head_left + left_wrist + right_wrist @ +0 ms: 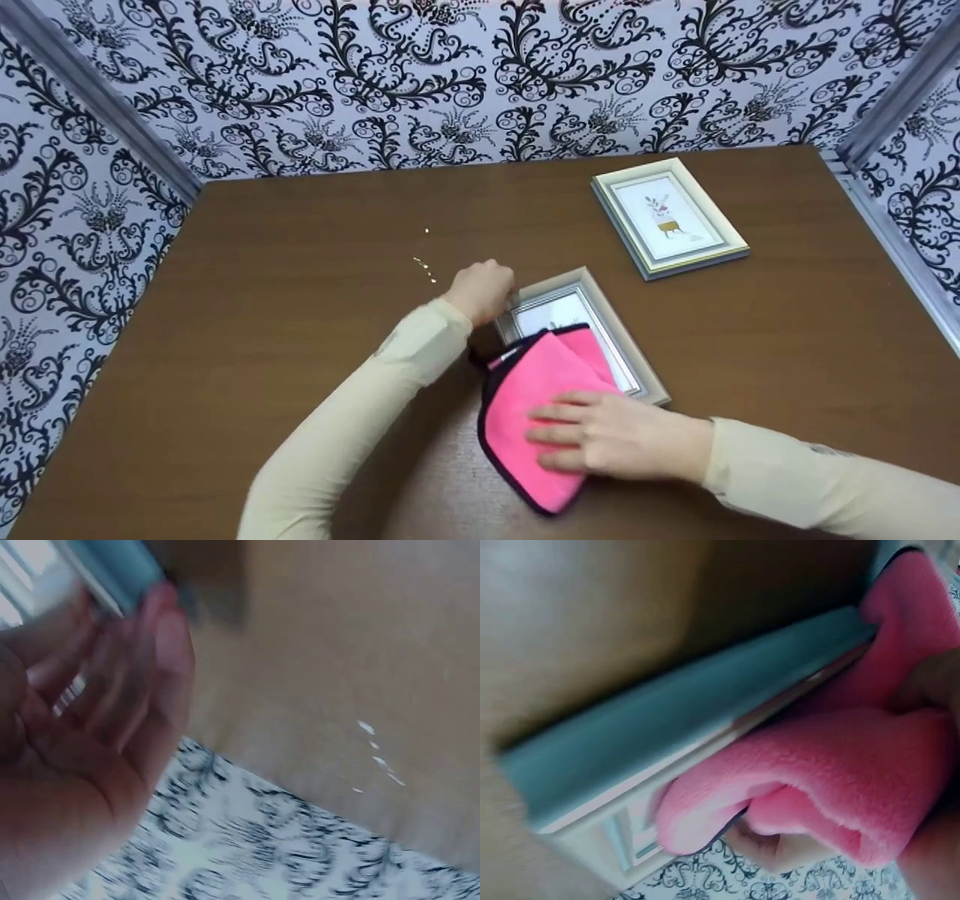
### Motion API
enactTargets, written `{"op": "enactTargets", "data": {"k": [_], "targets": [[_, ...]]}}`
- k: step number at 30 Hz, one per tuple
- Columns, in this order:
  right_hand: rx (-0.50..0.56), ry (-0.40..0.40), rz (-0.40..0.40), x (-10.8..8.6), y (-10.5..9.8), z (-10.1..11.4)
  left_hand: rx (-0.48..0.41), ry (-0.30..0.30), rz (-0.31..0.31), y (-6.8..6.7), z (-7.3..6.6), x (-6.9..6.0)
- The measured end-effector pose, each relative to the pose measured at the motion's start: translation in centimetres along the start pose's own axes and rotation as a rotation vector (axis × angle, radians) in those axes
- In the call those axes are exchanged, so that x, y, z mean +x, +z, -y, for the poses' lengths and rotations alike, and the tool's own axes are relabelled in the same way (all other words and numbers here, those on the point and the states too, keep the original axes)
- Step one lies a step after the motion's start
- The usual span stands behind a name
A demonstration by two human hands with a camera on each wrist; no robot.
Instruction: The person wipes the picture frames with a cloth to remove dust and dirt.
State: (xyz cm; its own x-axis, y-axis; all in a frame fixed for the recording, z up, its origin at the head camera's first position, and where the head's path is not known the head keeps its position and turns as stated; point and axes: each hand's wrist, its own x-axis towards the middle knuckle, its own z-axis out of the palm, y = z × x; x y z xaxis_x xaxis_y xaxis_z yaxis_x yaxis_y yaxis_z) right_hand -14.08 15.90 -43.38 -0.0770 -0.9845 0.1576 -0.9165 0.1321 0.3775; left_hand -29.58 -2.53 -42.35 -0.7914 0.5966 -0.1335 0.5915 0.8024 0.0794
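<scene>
A picture frame [616,330] with a pale border and grey-blue sides is at the middle right of the head view. My left hand [482,291] grips it by its far left corner; in the left wrist view the curled fingers [171,637] meet its blurred side. A pink plush cloth [525,420] with black edging covers the near part of the frame. My right hand [615,436] holds this cloth against the frame, fingers spread over the top and thumb hidden from above. In the right wrist view the cloth [832,772] bunches in folds beside the frame's side [690,709].
A second picture frame [670,217], showing a small plant drawing, lies at the back right of the brown table [300,247]. Several small pale flakes [424,265] lie left of my left hand. Patterned walls [420,82] enclose the back and sides.
</scene>
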Motion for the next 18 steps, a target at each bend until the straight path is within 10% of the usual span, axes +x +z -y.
{"op": "enactTargets", "data": {"k": [10, 18], "targets": [[0.032, 0.036, -0.173, -1.7, 1.0, -2.1, 0.355, 0.108, -0.431, 1.6, -1.9, -9.3], [-0.045, 0.157, -0.013, 1.0, 2.2, -4.9, 0.49, 0.303, -0.472, 1.0, -7.7, -15.5]]}}
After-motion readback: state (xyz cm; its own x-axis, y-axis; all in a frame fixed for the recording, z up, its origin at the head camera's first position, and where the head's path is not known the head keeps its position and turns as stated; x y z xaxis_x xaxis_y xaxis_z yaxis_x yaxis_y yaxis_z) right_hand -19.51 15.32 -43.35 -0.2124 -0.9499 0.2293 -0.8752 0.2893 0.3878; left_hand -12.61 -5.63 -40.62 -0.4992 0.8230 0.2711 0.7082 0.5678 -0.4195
